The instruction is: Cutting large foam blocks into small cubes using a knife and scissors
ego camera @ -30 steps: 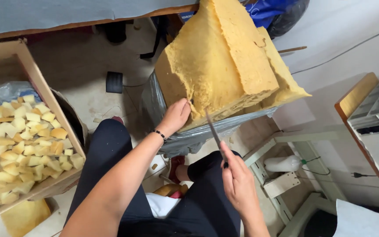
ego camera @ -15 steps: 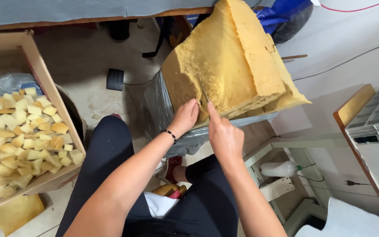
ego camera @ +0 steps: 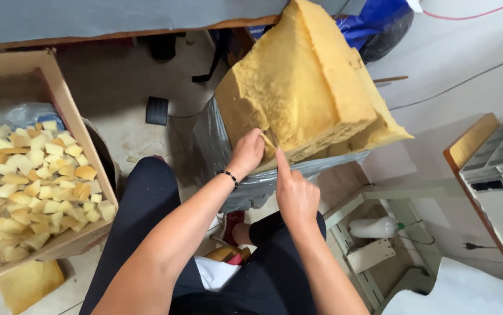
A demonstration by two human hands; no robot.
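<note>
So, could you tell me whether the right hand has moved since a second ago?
Yes. The right hand has come up from over the lap to the front edge of the big yellow foam block, beside the left hand.

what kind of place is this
Likely a small foam-cutting workshop: a big yellow foam block on a stand, a cardboard box full of cut foam cubes, and a bare concrete floor.

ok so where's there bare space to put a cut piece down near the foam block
Bare floor between the cardboard box and the foam block, around the small black object. The box is piled with foam pieces. Both hands, left hand and right hand, crowd the block's lower edge.
</note>
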